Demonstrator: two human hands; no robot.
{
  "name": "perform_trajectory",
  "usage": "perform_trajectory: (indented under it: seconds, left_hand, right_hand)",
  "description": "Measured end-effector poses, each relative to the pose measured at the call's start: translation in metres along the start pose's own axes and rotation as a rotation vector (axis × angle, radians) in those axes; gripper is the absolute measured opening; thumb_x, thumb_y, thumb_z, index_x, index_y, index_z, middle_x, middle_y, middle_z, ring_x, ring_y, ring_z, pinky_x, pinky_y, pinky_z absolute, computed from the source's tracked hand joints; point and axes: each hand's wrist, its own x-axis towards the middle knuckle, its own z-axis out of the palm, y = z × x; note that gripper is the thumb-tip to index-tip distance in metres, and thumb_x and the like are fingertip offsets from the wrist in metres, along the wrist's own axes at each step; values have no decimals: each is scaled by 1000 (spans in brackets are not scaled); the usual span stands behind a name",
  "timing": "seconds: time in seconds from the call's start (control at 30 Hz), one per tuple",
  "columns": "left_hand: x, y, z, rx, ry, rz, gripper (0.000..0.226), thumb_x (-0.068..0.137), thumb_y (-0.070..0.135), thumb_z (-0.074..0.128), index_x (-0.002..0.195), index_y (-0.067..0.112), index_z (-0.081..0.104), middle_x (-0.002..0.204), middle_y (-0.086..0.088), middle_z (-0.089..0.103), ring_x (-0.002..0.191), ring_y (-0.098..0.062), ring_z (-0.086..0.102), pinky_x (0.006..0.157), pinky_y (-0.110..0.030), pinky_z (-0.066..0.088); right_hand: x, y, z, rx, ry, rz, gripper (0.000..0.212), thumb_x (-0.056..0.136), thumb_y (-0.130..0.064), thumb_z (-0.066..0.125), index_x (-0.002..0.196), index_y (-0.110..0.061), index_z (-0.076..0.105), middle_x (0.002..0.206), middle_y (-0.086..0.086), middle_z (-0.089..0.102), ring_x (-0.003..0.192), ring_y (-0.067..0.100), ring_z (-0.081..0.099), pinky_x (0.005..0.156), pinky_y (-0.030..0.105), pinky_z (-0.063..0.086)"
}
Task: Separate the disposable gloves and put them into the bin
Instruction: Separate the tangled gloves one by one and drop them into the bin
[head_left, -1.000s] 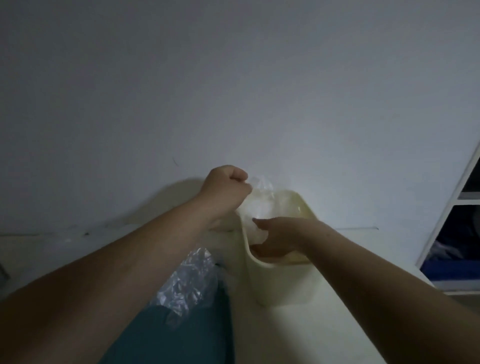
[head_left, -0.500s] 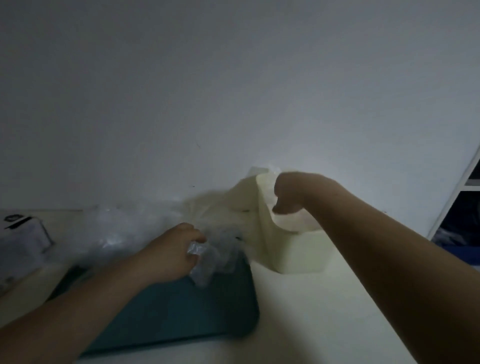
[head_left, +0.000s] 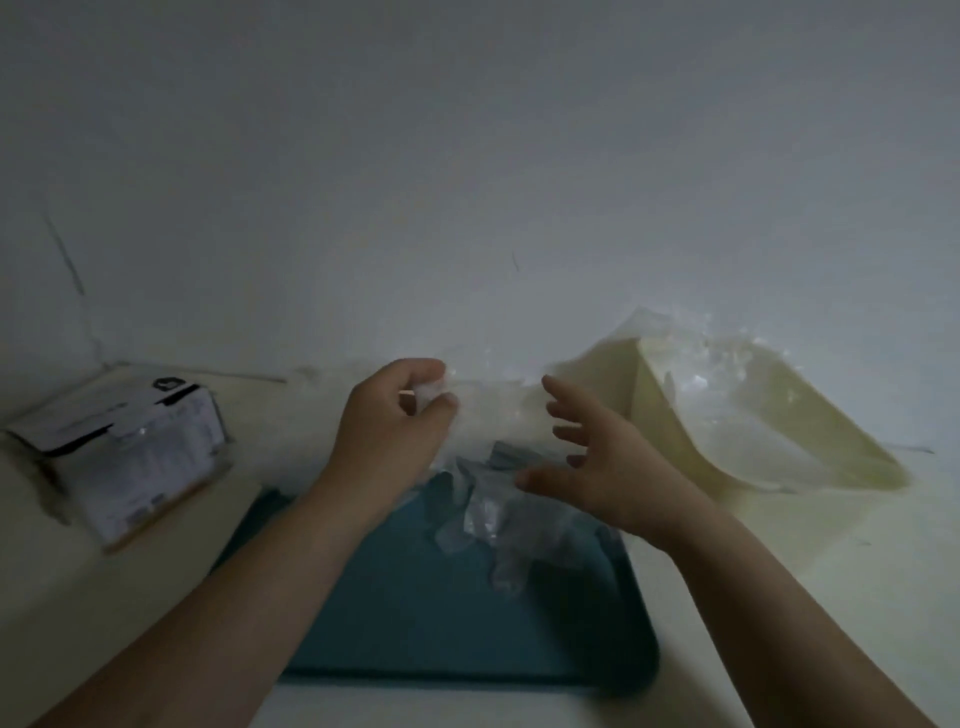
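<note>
A clump of clear disposable gloves (head_left: 491, 512) lies on the far part of a teal tray (head_left: 447, 623). My left hand (head_left: 395, 431) is raised above the clump and pinches a piece of clear glove film (head_left: 439, 387) between thumb and fingers. My right hand (head_left: 597, 462) hovers just right of the clump with its fingers spread, holding nothing. The cream plastic bin (head_left: 769, 447) stands to the right against the wall, with crumpled clear gloves (head_left: 691, 364) showing inside it and over its rim.
A white cardboard box (head_left: 130, 447) with dark print sits at the left on the pale table (head_left: 779, 597). A plain wall runs close behind everything. Lighting is dim.
My right hand has left the bin and come left towards the glove clump, fingers now spread. My left hand has lifted from the pile with a piece of glove film.
</note>
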Motion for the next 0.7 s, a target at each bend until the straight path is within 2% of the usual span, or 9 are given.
perform_trajectory:
  seconds: [0.1,0.2,0.3,0.4,0.43,0.5,0.57,0.63,0.7]
  left_hand:
    - [12,3,4,-423,-64,-222,17,97,18,72,112,20,78,110,1,77,93,-19,75,79,-26,58]
    - [18,0,11,-800,-318,-469,25,97,18,68,109,-3,74,99,-12,72,80,-25,71,72,-35,60]
    - [18,-6,18,-857,-552,-485,47,101,22,62,132,-13,60,111,-20,69,101,-34,65,93,-43,53]
    - [16,-7,20,-883,-628,-520,55,98,34,59,137,-5,63,96,-13,75,87,-27,71,76,-35,58]
    - [16,-7,21,-911,-628,-562,58,97,41,59,135,-2,66,103,-15,75,89,-27,72,77,-35,60]
    - [18,-12,20,-995,-654,-627,65,96,53,58,132,1,71,129,-19,70,112,-33,68,100,-44,55]
    - [18,-16,16,-1067,-765,-630,81,95,66,57,141,-1,63,149,-23,57,139,-37,54,123,-52,34]
    - [18,-20,14,-1128,-883,-588,103,88,80,58,151,-1,51,158,-25,46,150,-40,41,128,-55,22]
    - [16,-25,11,-1075,-895,-509,108,80,83,62,151,1,51,155,-26,49,147,-40,45,125,-54,29]
  right_hand:
    - [14,3,5,139,9,-25,105,82,-24,87,162,-39,21,159,-6,43,143,18,46,115,38,44]
    - [28,0,6,458,35,-20,102,75,-22,92,159,-33,34,149,-2,55,134,21,57,108,47,53]
    - [37,0,4,701,-117,-71,65,87,-20,83,145,-12,55,135,16,67,121,39,67,103,55,54]
    - [42,5,6,833,-133,-1,48,93,-27,74,131,-1,60,131,31,63,122,52,61,105,61,47]
    - [42,5,6,824,-125,21,46,93,-30,72,129,-2,62,131,32,61,120,51,61,103,61,47]
    - [45,7,8,815,-129,65,48,93,-38,67,129,-6,65,130,31,62,123,52,60,110,66,43]
    - [45,7,7,852,-132,128,59,92,-48,63,133,-7,65,131,30,64,125,52,59,111,66,43]
    - [44,6,5,891,-130,143,61,91,-50,64,134,-7,65,128,27,67,120,49,64,105,60,51]
    - [42,4,4,851,-72,131,49,95,-39,69,129,-4,66,123,27,69,112,42,69,93,53,58]
